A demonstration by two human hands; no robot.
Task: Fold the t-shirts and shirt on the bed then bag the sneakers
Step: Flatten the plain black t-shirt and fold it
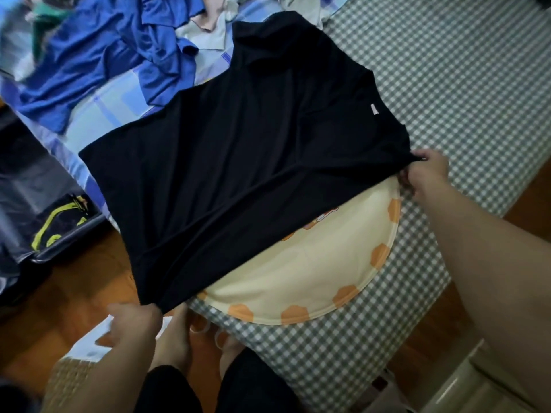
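1. Far left: dark glossy item w/ yellow-green markings (59,222) on brown wood floor (74,281); too blurred to identify.
2. Upper left: crumpled blue garment (98,55), smooth fabric w/ deep folds, on pale blue plaid sheet (116,114). Beige and grey cloth pieces (214,25) bunched just beyond it, near top edge.
3. Bottom left: left hand (131,323) pinching bottom hem corner of black t-shirt (244,162), fingers curled round fabric.
4. Centre: black t-shirt spread flat, matte soft knit, roughly rectangular, sleeves tucked out of sight; small pale tag at neckline. Lying across bed, overlapping plaid sheet and round cushion.
5. Lower centre: round cream cushion (298,275), smooth, w/ orange polygon patches along piped rim; partly covered by t-shirt.
6. Right: right hand (426,174) gripping shoulder-end corner of t-shirt, fabric pulled taut between hands; hands well apart.
7. Right and under cushion: grey-white gingham cover (447,84), fine check weave.
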